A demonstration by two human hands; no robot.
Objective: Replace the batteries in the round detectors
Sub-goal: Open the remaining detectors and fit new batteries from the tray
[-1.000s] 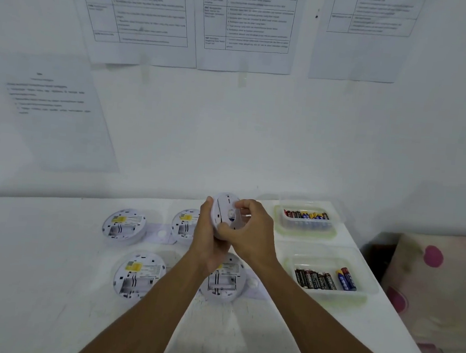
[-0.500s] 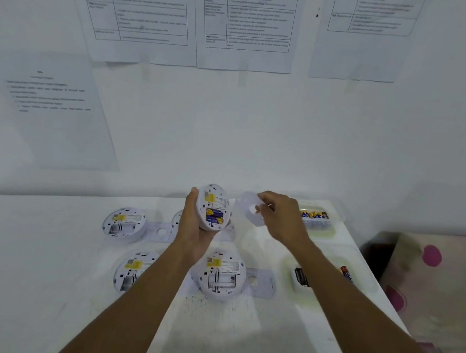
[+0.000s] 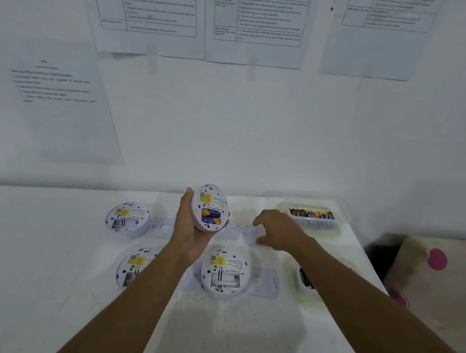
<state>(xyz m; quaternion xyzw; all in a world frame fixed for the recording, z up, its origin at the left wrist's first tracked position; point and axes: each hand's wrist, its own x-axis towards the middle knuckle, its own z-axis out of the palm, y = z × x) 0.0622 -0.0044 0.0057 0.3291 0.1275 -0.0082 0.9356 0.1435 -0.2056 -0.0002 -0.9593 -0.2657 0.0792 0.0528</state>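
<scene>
White table (image 3: pixel 46 272) with upturned round detectors (image 3: pixel 127 217), cover plates (image 3: pixel 263 287), two battery trays (image 3: pixel 312 215).

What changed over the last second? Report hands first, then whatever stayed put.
The right hand pulled the cover off the detector, carried it right and lowered it to the table, still pinching it. Two blue-and-yellow batteries now show. The left hand still holds the detector up. The three open detectors on the table and the back battery tray stayed put.

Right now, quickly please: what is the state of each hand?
Left hand: grips the round detector.
Right hand: pinches the white cover plate.
</scene>
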